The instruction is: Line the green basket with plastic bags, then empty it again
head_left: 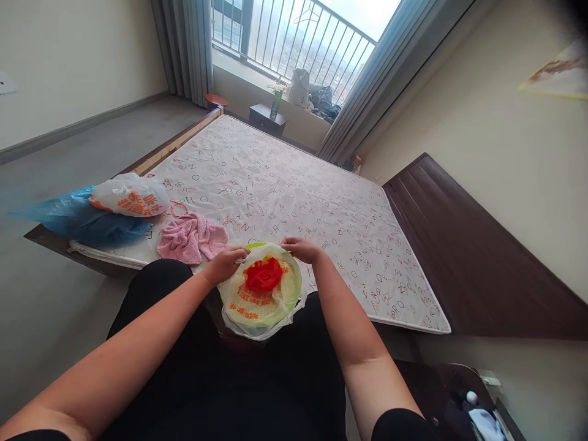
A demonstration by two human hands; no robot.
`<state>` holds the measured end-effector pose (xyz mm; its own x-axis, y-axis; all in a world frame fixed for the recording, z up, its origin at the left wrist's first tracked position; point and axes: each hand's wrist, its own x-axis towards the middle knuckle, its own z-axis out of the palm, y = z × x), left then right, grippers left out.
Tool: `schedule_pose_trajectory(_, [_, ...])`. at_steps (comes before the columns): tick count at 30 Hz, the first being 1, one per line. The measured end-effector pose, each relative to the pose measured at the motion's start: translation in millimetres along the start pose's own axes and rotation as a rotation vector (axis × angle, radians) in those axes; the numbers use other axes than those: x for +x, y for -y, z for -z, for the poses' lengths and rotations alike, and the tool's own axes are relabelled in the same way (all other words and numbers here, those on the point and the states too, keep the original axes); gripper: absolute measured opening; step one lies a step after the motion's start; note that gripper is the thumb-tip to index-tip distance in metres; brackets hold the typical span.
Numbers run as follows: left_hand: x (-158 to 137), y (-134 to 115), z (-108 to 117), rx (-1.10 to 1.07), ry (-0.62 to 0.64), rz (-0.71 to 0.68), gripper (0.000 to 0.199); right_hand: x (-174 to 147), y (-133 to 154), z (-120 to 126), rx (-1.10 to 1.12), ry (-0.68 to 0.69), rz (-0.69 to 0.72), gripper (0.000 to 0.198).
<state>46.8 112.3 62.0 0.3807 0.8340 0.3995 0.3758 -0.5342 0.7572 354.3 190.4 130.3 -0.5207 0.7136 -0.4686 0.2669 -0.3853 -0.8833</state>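
Note:
A round yellow-green basket [294, 283] sits in front of my lap, lined with a translucent white plastic bag [239, 303] with orange print. A bunched red cloth-like item [263, 275] lies inside, on the bag. My left hand [228, 263] pinches the bag's edge at the basket's left rim. At the top right rim my right hand [299, 248] has its fingers pressed together on the bag's edge. The bag's lower part hangs over the near rim. Just left of my left hand, a pink towel [190, 237] lies crumpled on the mattress.
The patterned mattress [275, 190] spreads ahead, with a dark headboard [478, 257] on the right. A stuffed white bag [133, 195] and a blue plastic bag [92, 217] rest at its left corner. A small nightstand [267, 119] stands by the window.

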Motion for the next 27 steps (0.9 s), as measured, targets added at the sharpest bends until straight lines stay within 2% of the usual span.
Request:
schedule_pose_trajectory(2, [-0.1,-1.1,-0.1,-0.007,0.013,0.013,0.012,-2.0,2.6,-2.1,0.007,0.037,-0.031,0.039])
schedule_pose_trajectory(6, [-0.8,-2.7,-0.3,-0.023,0.026,0.032,0.009,-4.9,5.3,-6.3,-0.033,0.130,-0.077,0.049])
schedule_pose_trajectory(14, [-2.5,0.6,-2.6,-0.024,0.026,0.026,0.008,-9.8,4.5,-7.3,-0.147,0.105,-0.023,0.034])
schedule_pose_trajectory(19, [-2.3,1.7,-3.2,-0.029,0.023,0.006,0.009,-16.5,4.3,-5.6,-0.138,0.129,-0.051,0.034])
schedule_pose_trajectory(23, [-1.5,-0.3,-2.1,-0.028,0.024,0.024,0.008,-27.2,4.5,-4.0,-0.132,0.166,-0.128,0.038])
schedule_pose_trajectory(27, [-0.6,-1.7,-1.7,-0.030,0.023,0.013,0.011,-33.3,1.9,-3.5,-0.135,0.118,-0.137,0.036])
